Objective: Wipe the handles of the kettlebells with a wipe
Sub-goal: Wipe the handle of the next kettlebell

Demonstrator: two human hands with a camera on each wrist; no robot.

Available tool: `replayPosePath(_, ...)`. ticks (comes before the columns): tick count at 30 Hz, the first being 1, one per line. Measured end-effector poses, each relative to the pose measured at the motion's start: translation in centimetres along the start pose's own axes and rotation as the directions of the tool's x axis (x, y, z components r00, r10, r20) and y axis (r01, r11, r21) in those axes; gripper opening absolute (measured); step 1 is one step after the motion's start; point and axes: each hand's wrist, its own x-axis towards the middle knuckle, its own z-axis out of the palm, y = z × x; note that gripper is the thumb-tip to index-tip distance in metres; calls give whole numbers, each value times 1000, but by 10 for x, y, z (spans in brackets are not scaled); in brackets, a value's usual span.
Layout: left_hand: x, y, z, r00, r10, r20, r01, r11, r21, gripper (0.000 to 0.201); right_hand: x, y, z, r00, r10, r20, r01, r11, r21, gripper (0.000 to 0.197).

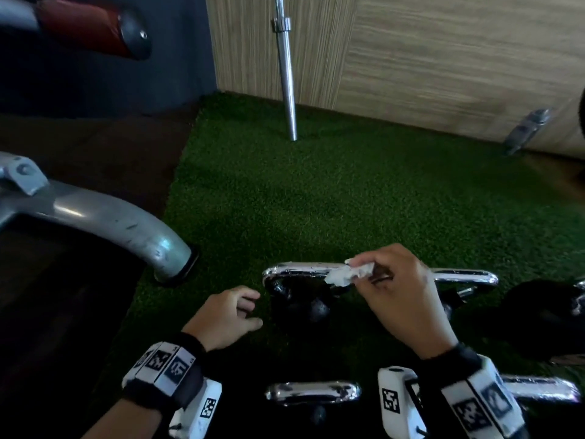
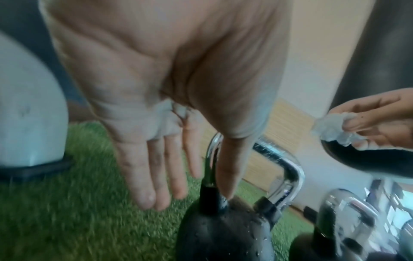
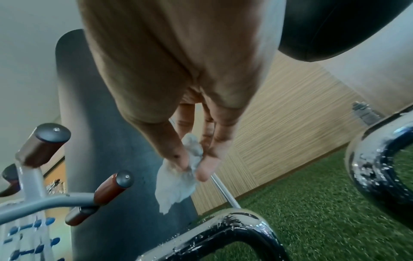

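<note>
Several black kettlebells with chrome handles stand on green turf. My right hand (image 1: 392, 280) pinches a crumpled white wipe (image 1: 345, 274) just above the wet chrome handle (image 1: 300, 270) of the far left kettlebell (image 1: 300, 305). The right wrist view shows the wipe (image 3: 178, 183) held between thumb and fingers above that handle (image 3: 225, 224). My left hand (image 1: 234, 312) hovers open beside the same kettlebell, fingers relaxed; in the left wrist view the fingers (image 2: 156, 185) hang straight by the kettlebell (image 2: 223, 229), holding nothing. A second chrome handle (image 1: 465, 277) lies to the right.
A grey machine leg (image 1: 126, 226) curves down onto the floor at left. A steel barbell (image 1: 286, 74) leans against the wooden wall. Two nearer chrome handles (image 1: 313, 392) sit by my wrists. Open turf (image 1: 316, 191) stretches ahead.
</note>
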Motion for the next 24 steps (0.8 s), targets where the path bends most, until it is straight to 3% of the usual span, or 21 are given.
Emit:
replayPosePath(3,22,-6,12,998,-65,22,66,994,-91,76,12,4,9,999,-34,-28,34,999,-5,32)
replayPosePath(5,40,-9,22,998,-47,31,51,992,-117,84,16,11,16,998,-52,-45,52,999,-9,34)
replayPosePath(9,63,-10,41,1000,7,17,-5,992,-127,67,16,20,31,999,-19,-42,22,997,74,36)
replayPosePath(13,73,-9,60,996,79,-36,-86,970,-227,63,18,15,40,997,68,41,-76,972,222,31)
replayPosePath(17,74,-5,71,992,77,-104,-108,935,-338,53,23,14,47,1000,-20,7,19,997,71,22)
replayPosePath(20,76,-10,72,990,93,-104,-123,932,-341,57,28,16,53,996,-92,-6,92,995,-32,33)
replayPosePath(24,76,-10,71,985,111,-130,-147,940,-308,46,28,12,63,989,-130,66,138,981,-140,32)
